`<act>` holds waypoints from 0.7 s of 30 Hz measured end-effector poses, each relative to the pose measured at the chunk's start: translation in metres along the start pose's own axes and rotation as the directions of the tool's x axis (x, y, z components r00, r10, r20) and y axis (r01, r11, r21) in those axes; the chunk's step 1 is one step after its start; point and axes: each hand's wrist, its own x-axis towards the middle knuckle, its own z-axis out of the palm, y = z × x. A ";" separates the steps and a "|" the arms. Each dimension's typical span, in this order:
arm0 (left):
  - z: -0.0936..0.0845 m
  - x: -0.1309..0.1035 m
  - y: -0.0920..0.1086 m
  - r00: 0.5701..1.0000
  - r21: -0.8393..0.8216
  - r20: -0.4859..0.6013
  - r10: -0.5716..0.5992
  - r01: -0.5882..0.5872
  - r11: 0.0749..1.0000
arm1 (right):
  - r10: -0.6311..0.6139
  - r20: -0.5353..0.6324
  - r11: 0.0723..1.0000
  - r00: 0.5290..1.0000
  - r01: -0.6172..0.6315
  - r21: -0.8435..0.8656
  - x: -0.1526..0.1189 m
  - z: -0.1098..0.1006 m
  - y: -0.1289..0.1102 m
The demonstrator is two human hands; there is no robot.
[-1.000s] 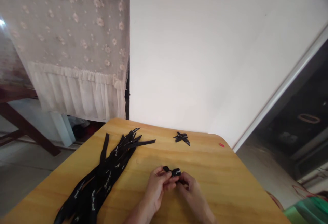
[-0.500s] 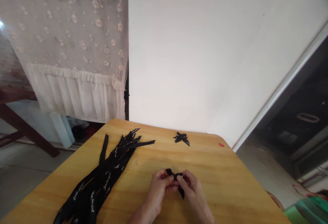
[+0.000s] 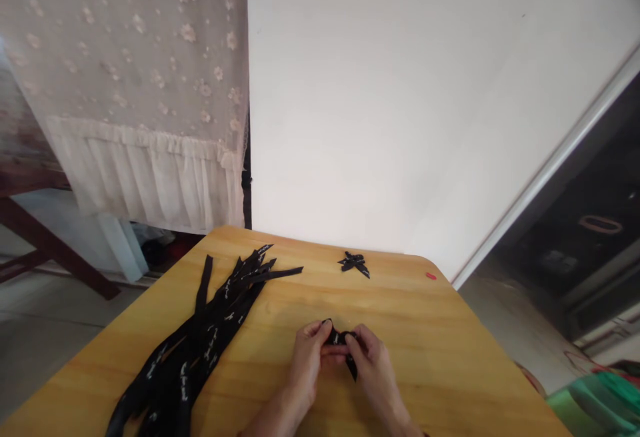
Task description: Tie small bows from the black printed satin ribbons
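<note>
A black ribbon (image 3: 338, 338) with white lettering is stretched between my two hands, just above the table's near middle. My left hand (image 3: 311, 355) pinches its left part between thumb and fingers. Its right part is gripped by my right hand (image 3: 371, 358), and one tail hangs down beside that thumb. Fingers hide some of the folds. To the left lies a bundle of long black ribbons (image 3: 213, 337) printed with white script. A tied black ribbon bow (image 3: 354, 262) rests near the table's far edge.
The wooden table (image 3: 425, 337) meets a white panel (image 3: 375, 104) at its back edge. A small red piece (image 3: 431, 276) lies near the far right corner. Left of the panel hangs a lace curtain (image 3: 150, 90). Green material (image 3: 595, 400) is at the lower right.
My left thumb has moved up and left along the ribbon, exposing more of its lettered middle. My right hand keeps its pinch. The view has shifted slightly.
</note>
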 end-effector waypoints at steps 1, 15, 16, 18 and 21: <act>0.000 0.000 0.000 1.000 0.001 0.004 0.005 -0.005 1.000 | -0.006 0.001 1.000 1.000 0.006 -0.005 0.000 0.000 0.000; 0.000 -0.007 0.011 0.992 0.010 0.096 -0.079 0.079 0.997 | 0.036 -0.075 0.996 0.997 -0.030 0.086 0.005 -0.014 -0.007; 0.000 -0.007 0.010 0.991 0.024 0.112 -0.076 0.074 0.997 | 0.036 -0.066 0.996 0.997 -0.030 0.088 0.005 -0.013 -0.007; 0.000 -0.007 0.009 0.986 0.049 0.147 -0.076 0.069 0.996 | 0.039 -0.049 0.995 0.998 -0.034 0.092 0.004 -0.011 -0.008; -0.001 -0.006 0.008 0.986 0.064 0.151 -0.077 0.068 0.996 | 0.048 -0.034 0.991 0.998 -0.043 0.127 0.002 -0.010 -0.012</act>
